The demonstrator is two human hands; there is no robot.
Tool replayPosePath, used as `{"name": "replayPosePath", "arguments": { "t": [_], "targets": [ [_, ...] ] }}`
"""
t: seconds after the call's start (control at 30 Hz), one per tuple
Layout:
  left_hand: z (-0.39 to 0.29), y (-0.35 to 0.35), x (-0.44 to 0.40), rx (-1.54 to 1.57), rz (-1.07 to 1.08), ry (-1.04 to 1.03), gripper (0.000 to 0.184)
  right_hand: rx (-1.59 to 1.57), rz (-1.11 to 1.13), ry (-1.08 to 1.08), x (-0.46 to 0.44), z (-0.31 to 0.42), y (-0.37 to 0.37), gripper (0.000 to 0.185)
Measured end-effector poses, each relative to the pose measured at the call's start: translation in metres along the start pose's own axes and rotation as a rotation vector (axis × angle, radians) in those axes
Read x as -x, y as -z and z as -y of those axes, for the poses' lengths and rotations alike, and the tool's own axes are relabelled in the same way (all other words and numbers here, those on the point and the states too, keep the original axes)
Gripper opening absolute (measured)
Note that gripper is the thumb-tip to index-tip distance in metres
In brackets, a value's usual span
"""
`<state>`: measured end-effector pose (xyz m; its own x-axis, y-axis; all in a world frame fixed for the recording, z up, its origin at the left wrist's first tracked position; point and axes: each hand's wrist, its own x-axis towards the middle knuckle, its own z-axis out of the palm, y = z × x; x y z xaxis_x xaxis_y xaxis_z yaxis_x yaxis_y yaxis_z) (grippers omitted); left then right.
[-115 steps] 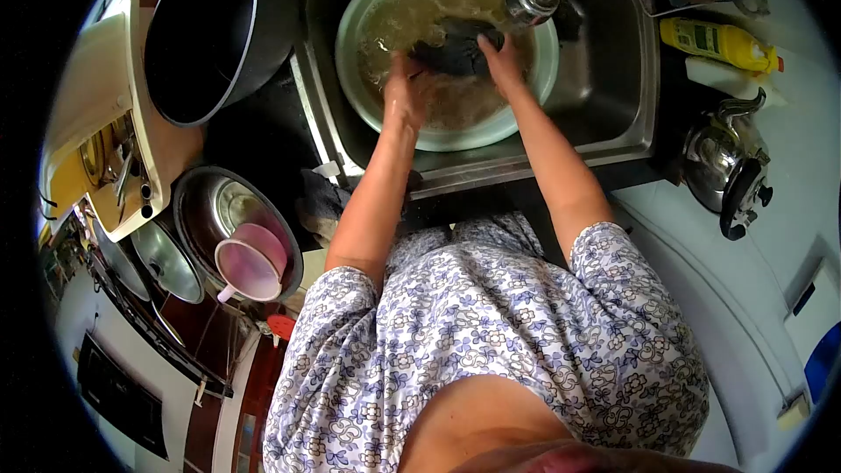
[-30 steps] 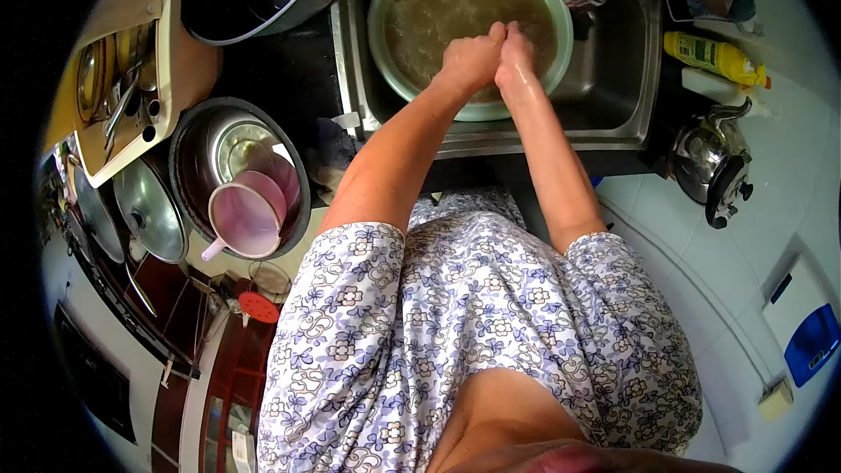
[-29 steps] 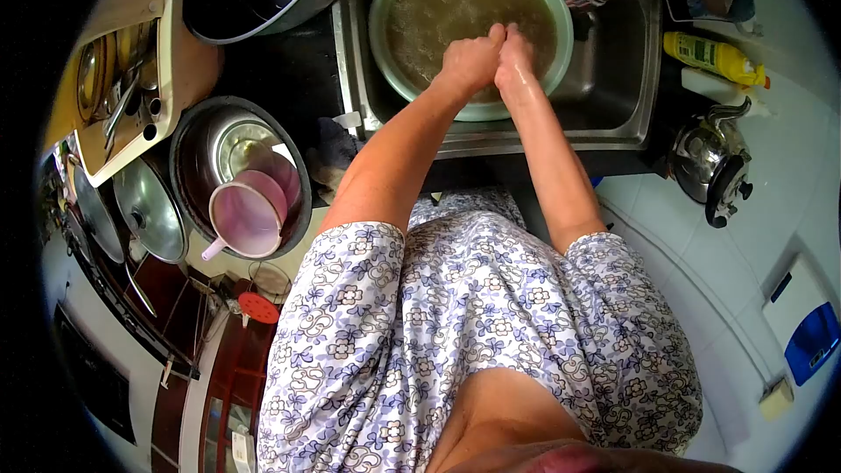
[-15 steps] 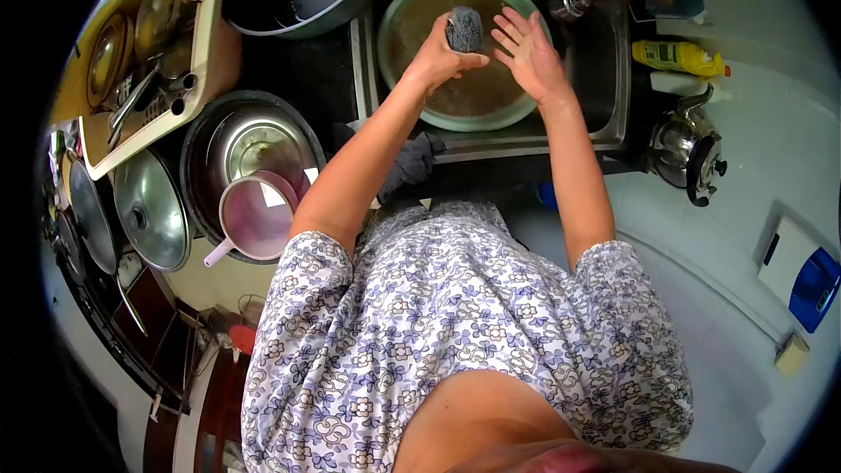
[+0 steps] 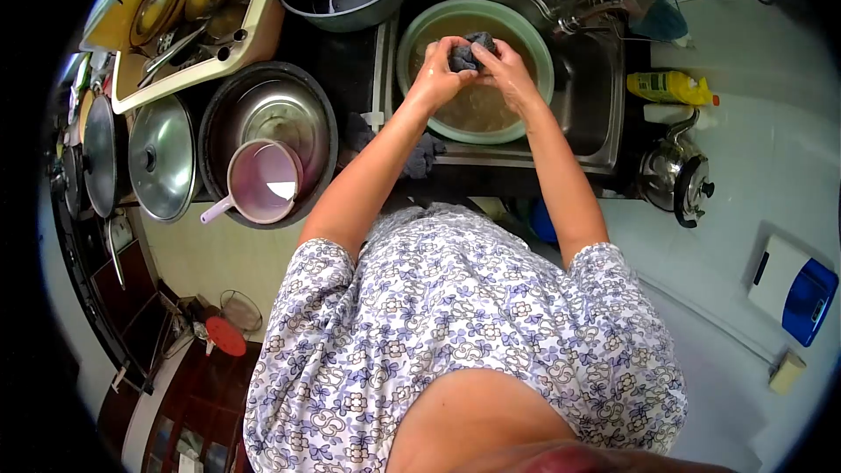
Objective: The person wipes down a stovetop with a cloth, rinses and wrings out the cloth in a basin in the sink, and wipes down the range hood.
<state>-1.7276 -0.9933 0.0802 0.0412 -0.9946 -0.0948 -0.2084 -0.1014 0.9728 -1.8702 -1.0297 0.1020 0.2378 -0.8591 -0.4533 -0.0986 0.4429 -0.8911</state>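
Reaching forward from short floral sleeves [image 5: 320, 254] with both forearms [image 5: 377, 171] angled inward. Pinching the crumpled grey cloth [image 5: 471, 54] between left grip [image 5: 438, 81] and right grip [image 5: 512, 79] (with curled fingers [image 5: 448, 42]), above cloudy water [image 5: 477, 114] in the green basin [image 5: 404, 61].

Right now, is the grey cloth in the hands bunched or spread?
Bunched: the grey cloth is a compact lump between the left hand and right hand over the green basin, with no flat spread showing.

Left hand [image 5: 438, 79] and right hand [image 5: 508, 77] grip a grey cloth [image 5: 470, 52] over a basin [image 5: 545, 70]. The basin stands near the sink's [image 5: 591, 92] left edge.
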Motion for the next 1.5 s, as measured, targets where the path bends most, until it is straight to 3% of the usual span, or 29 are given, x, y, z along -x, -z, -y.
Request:
{"name": "replayPosePath", "arguments": {
  "t": [0.03, 0.13, 0.2, 0.3, 0.5, 0.6, 0.67, 0.8, 0.87, 0.93, 1.0, 1.07, 1.23, 1.33, 1.37, 1.5],
  "targets": [
    [0.001, 0.003, -0.001, 0.037, 0.006, 0.035, 0.039, 0.043, 0.009, 0.045, -0.003, 0.0, 0.001, 0.038],
    [-0.009, 0.016, 0.0, 0.322, 0.019, 0.032, 0.027, -0.157, 0.089, 0.06, 0.005, 0.008, 0.013, 0.03],
    [-0.018, 0.021, 0.006, 0.522, -0.007, 0.134, 0.02, -0.38, 0.112, 0.047, 0.012, 0.013, 0.026, 0.024],
    [-0.003, 0.026, 0.014, 0.446, 0.001, 0.173, 0.015, -0.64, 0.154, 0.028, 0.012, 0.018, 0.049, 0.022],
    [-0.007, 0.034, 0.034, 0.381, -0.073, 0.283, 0.016, -0.542, 0.206, -0.024, 0.023, 0.031, 0.046, 0.026],
    [-0.005, 0.039, 0.038, 0.466, -0.161, 0.366, 0.021, -0.516, 0.149, 0.037, 0.024, 0.03, 0.048, 0.029],
    [-0.001, 0.037, 0.04, 0.4, -0.153, 0.305, 0.021, -0.403, 0.14, 0.097, 0.029, 0.034, 0.05, 0.032],
    [-0.034, 0.015, 0.044, 0.377, 0.088, 0.217, 0.032, -0.07, 0.198, 0.235, 0.036, 0.042, 0.035, 0.048],
    [-0.047, 0.012, 0.042, 0.665, 0.121, 0.313, 0.037, 0.141, 0.265, 0.342, 0.049, 0.052, 0.014, 0.054],
    [-0.06, 0.013, 0.042, 0.843, -0.081, 0.363, 0.034, 0.296, 0.333, 0.337, 0.066, 0.061, 0.003, 0.069],
    [-0.068, 0.018, 0.044, 0.986, -0.166, 0.287, 0.03, 0.242, 0.283, 0.307, 0.079, 0.068, -0.008, 0.053],
    [-0.076, 0.022, 0.045, 1.091, -0.12, 0.076, 0.026, 0.074, 0.224, 0.203, 0.064, 0.052, -0.002, 0.047],
    [-0.075, 0.028, 0.049, 1.047, -0.007, 0.082, 0.014, -0.09, 0.352, -0.009, 0.066, 0.054, -0.004, 0.03],
    [-0.074, 0.03, 0.057, 0.899, -0.022, 0.16, 0.016, -0.042, 0.353, 0.036, 0.047, 0.037, 0.0, 0.035],
    [-0.067, 0.029, 0.056, 0.828, -0.028, 0.086, 0.02, -0.144, 0.296, 0.043, 0.044, 0.032, 0.002, 0.032],
    [-0.041, 0.038, 0.056, 0.611, -0.121, 0.105, 0.018, -0.409, 0.152, 0.121, 0.044, 0.038, 0.007, 0.021]
  ]
}}
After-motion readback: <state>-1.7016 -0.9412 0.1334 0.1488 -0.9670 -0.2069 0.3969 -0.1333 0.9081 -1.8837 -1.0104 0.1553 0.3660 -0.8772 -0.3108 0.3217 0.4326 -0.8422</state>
